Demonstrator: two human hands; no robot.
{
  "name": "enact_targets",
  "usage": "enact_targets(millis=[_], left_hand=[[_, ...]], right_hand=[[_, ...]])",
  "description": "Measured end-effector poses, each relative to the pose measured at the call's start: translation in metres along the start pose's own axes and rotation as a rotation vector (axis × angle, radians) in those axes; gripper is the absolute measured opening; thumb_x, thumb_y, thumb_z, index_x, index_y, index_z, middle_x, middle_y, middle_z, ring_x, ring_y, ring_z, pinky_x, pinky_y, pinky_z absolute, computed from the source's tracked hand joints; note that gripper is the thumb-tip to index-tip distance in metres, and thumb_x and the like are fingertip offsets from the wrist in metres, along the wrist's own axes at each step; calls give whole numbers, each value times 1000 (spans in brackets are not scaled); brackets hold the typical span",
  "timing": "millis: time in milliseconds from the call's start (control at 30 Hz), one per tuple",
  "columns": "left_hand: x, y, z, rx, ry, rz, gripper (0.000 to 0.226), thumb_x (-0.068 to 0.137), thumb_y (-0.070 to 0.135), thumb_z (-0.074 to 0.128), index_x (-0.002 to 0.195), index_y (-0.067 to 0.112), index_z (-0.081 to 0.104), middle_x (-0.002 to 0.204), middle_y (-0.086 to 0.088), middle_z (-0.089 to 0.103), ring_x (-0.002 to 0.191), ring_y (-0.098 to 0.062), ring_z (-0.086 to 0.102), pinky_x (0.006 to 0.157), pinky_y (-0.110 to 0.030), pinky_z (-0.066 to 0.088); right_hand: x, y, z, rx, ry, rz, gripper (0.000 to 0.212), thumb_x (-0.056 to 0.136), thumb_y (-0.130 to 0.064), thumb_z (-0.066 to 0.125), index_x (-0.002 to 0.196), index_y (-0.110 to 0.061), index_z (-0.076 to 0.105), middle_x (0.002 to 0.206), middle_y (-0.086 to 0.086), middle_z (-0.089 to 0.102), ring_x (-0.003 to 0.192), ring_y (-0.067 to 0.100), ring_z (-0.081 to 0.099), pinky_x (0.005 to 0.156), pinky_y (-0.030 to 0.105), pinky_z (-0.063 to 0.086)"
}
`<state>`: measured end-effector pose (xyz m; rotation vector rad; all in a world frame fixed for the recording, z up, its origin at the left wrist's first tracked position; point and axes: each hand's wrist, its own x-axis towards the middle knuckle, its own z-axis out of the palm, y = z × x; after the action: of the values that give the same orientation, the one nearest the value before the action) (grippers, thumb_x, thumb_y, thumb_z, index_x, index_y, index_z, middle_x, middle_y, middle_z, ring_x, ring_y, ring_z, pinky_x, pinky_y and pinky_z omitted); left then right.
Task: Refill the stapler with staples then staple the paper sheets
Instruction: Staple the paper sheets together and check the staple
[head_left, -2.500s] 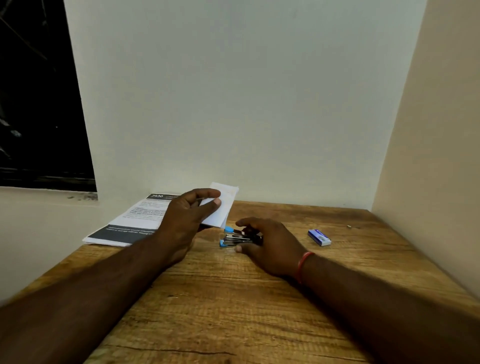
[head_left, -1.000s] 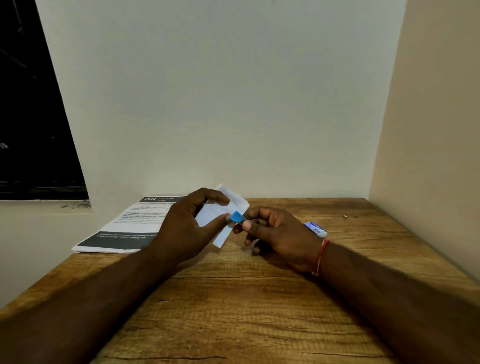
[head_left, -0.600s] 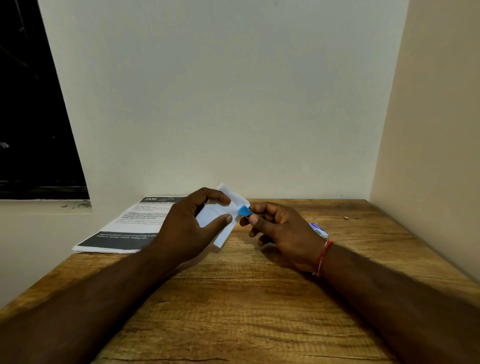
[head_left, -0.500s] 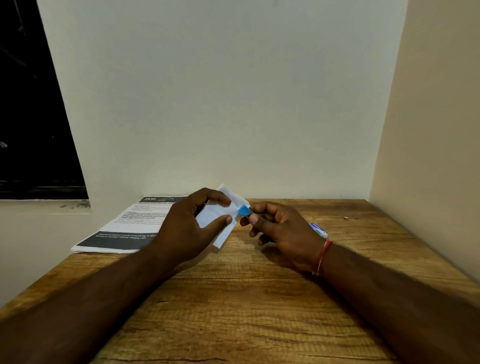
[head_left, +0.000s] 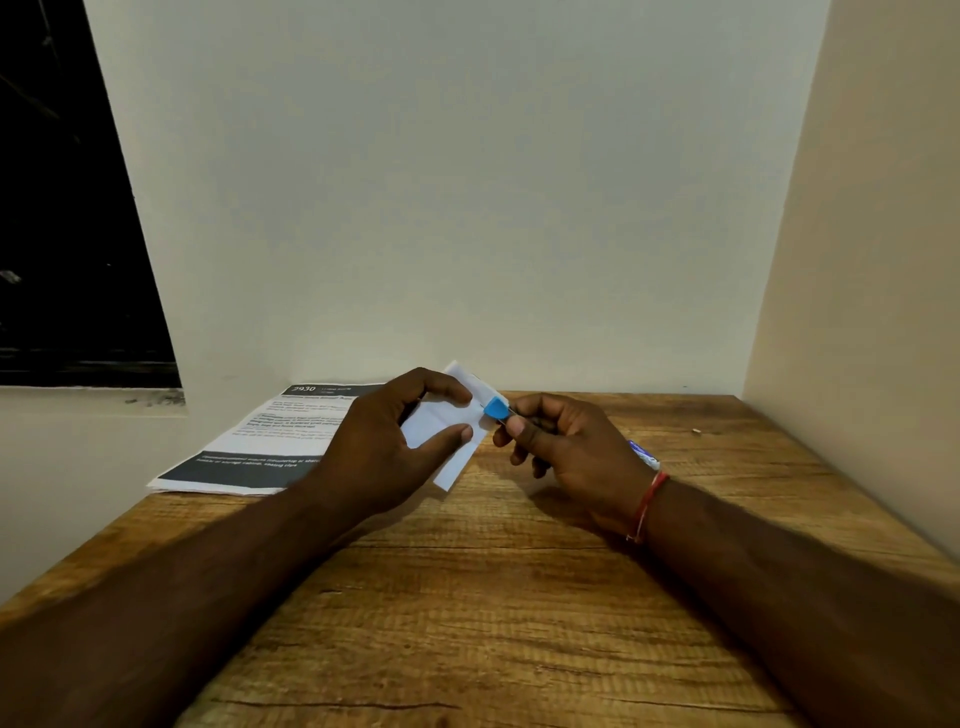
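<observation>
My left hand (head_left: 384, 447) pinches small white folded paper sheets (head_left: 448, 429) between thumb and fingers, raised a little above the wooden table (head_left: 493, 597). My right hand (head_left: 566, 447) grips a small stapler (head_left: 496, 407). Only its blue tip shows; the rest is hidden in my fingers. The blue tip sits over the right edge of the sheets, near their upper corner.
A printed document stack (head_left: 270, 447) with dark bands lies at the table's left rear, hanging over the edge. A small blue and white staple box (head_left: 643, 454) lies just behind my right wrist. Walls close the back and right sides; a dark window is at the left.
My right hand picked the stapler up off the table and brought it to the right edge of the sheets. The left hand has kept holding the sheets almost still.
</observation>
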<state>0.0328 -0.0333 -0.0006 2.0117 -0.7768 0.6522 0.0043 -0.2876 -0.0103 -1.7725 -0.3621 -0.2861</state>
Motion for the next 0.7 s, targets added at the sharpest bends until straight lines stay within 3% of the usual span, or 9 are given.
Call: enact_targets(millis=[433, 700], left_hand=[[0, 5, -1, -24, 5, -50, 32, 95, 32, 92, 117, 44, 73, 118, 17, 76, 92, -8, 75, 64, -13, 53], [1, 0, -2, -60, 72, -49, 26, 102, 25, 85, 122, 38, 77, 120, 17, 78, 105, -4, 71, 74, -9, 49]], right_hand=[[5, -4, 6, -19, 116, 43, 16, 109, -16, 70, 100, -20, 83, 83, -1, 82, 66, 10, 66, 62, 31, 53], [-4, -2, 7, 210, -52, 136, 22, 108, -25, 71, 120, -9, 80, 114, 12, 84, 78, 15, 65, 67, 33, 54]])
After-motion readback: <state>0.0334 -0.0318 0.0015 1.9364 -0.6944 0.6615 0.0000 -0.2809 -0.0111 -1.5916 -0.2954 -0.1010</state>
